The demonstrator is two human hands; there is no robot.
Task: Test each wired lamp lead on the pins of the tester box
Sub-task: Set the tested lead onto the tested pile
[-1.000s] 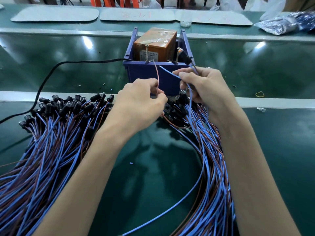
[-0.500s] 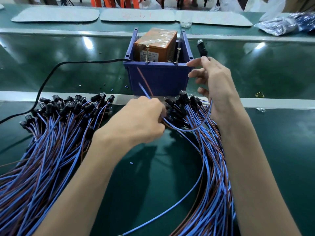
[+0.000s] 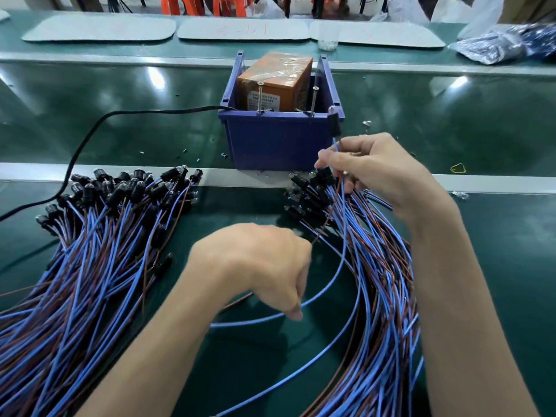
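Note:
The tester is an orange box inside a blue bin, with two upright screw pins at its front. My right hand pinches the wires of one lamp lead just below its black holder, which stands upright beside the bin's right front corner. My left hand, curled, grips the same lead's blue and brown wires lower down, near the middle of the table. Neither wire touches a pin.
A big pile of blue-and-brown lamp leads lies at the left, another pile under my right hand. A black cable runs from the bin to the left. Grey mats and plastic bags sit on the far bench.
My left hand has pulled back toward me with the wire ends, away from the pins. My right hand has come down and nearer, lowering the lamp holder beside the bin.

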